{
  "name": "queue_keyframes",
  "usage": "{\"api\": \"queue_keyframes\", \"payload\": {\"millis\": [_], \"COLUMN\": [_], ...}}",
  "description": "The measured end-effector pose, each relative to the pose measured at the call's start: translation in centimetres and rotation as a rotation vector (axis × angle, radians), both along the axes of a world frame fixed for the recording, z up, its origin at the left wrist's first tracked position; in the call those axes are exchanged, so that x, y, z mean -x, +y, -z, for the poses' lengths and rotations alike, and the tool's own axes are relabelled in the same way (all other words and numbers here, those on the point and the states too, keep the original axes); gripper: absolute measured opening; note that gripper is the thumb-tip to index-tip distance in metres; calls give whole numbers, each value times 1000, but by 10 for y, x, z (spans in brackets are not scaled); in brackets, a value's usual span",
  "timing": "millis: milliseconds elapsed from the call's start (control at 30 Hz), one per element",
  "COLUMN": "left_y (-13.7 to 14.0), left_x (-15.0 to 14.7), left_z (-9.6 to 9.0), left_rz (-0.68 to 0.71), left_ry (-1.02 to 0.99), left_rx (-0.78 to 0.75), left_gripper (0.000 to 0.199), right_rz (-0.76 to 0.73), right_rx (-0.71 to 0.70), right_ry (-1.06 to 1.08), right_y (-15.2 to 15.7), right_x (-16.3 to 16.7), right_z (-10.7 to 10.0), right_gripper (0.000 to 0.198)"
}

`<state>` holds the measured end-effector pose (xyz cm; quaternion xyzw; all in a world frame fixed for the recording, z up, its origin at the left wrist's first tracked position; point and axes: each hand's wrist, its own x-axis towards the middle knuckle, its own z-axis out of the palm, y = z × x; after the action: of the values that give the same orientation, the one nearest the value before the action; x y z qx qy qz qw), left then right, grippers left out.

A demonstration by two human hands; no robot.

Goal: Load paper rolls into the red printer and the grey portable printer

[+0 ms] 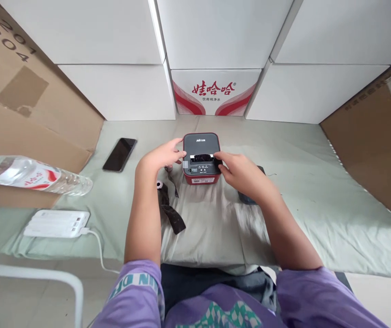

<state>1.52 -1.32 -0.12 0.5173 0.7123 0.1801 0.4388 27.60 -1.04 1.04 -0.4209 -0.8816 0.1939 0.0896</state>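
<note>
A small thermal-style printer with a black top and red sides stands upright on the cloth. Dark material shows in the slot across its lid. My left hand grips the left edge of the printer, its fingers bent against the side and top. On the other side, my right hand has its fingertips on the right edge, beside the slot's end. A strip of crumpled black ribbon lies by my left forearm, with a small white-ended roll partly hidden by that arm.
Left of me are a dark phone, a lying water bottle and a white power bank with a cable. A dark object sits partly under my right forearm. White boxes line the back; cardboard boxes flank the sides.
</note>
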Motion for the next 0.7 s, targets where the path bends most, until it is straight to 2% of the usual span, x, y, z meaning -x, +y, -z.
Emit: {"api": "queue_keyframes", "payload": {"millis": [167,267,367,400,467,500,567,633,700], "left_y": [2,-4,-21,-28,-45,-52,-66,-75,-80], "left_x": [7,2,-31,-49,-97,-123,-173,-212,-234], "left_z": [5,-6,-31,-38,-41,-34,-5,37,80], "left_rz": [22,35,-28,-40,39,110,217,249,220], "left_ry": [-34,172,403,404,306,229,79,-27,-79], "left_rx": [7,-79,-369,-469,-548,-561,-614,-679,-663], "left_gripper": [78,72,51,43,37,39,53,71,83], "right_rz": [17,3,137,211,329,370,411,458,541], "right_rx": [-15,-9,-72,-103,-144,-148,-21,199,301], "right_ry": [-79,-32,176,259,423,516,691,911,1096], "right_y": [-4,-10,-9,-6,4,11,25,35,41], "right_x": [3,-13,-50,-64,-90,-100,-112,-112,-107], "right_z": [-1,-17,-32,-32,-16,0,42,88,124], "right_gripper": [39,40,40,39,34,33,35,41,43]}}
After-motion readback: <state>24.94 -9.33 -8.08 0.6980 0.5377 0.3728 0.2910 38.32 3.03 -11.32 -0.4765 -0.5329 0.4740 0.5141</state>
